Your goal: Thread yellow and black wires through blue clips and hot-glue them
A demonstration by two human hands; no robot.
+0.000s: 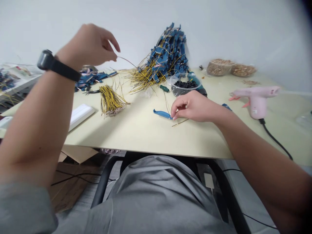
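My left hand (94,45), with a black watch on its wrist, is raised at the upper left. Its fingertips pinch the end of a thin dark wire (128,61) that runs right toward the pile. Over the middle of the table, my right hand (192,106) is closed on the right end of a slim blue plastic piece (162,113). A thin wire rises from beside those fingertips, and a short dark wire (179,122) lies just below them. Left of centre lies a bundle of yellow and black wires (110,99).
Blue pieces with wires form a tall heap (170,52) against the wall. Before it stands a clear tub (186,85) of black parts. A pink glue gun (258,99) and its cable are right, bagged items (220,67) behind. A white box (81,116) lies left.
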